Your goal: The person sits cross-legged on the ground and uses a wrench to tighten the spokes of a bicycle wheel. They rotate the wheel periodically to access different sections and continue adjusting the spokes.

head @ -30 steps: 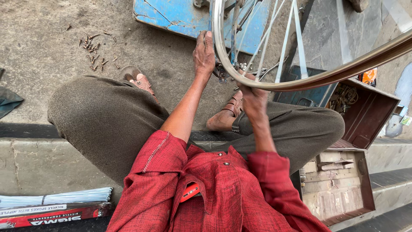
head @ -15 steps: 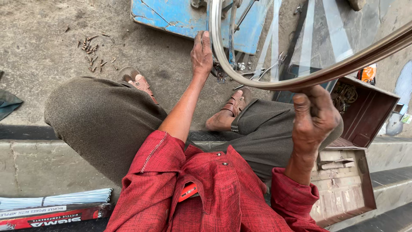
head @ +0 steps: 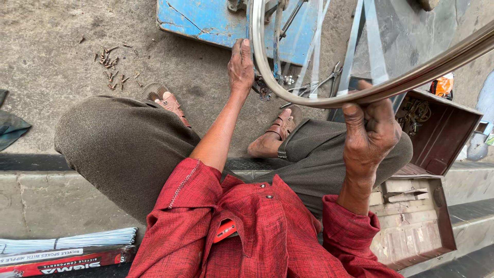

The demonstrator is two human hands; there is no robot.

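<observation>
A bare metal bicycle wheel rim (head: 309,99) with thin spokes (head: 314,51) stands in front of me over a blue metal stand (head: 206,20). My left hand (head: 240,67) reaches forward and rests flat against the rim's left side near the ground. My right hand (head: 371,134) is raised close to the camera, fingers curled around the rim's near edge. I sit on a concrete step in a red shirt and olive trousers, with brown sandals on my feet.
An open rusty metal toolbox (head: 437,139) with parts sits at my right. Pliers (head: 329,77) lie under the wheel. Small nails or spoke nipples (head: 110,64) are scattered on the ground. A bundle of new spokes (head: 72,241) on a red box lies on the step at left.
My right hand rose from low by my ankle up to the rim's near edge and gripped it. The wheel turned slightly. My left hand stayed on the rim.
</observation>
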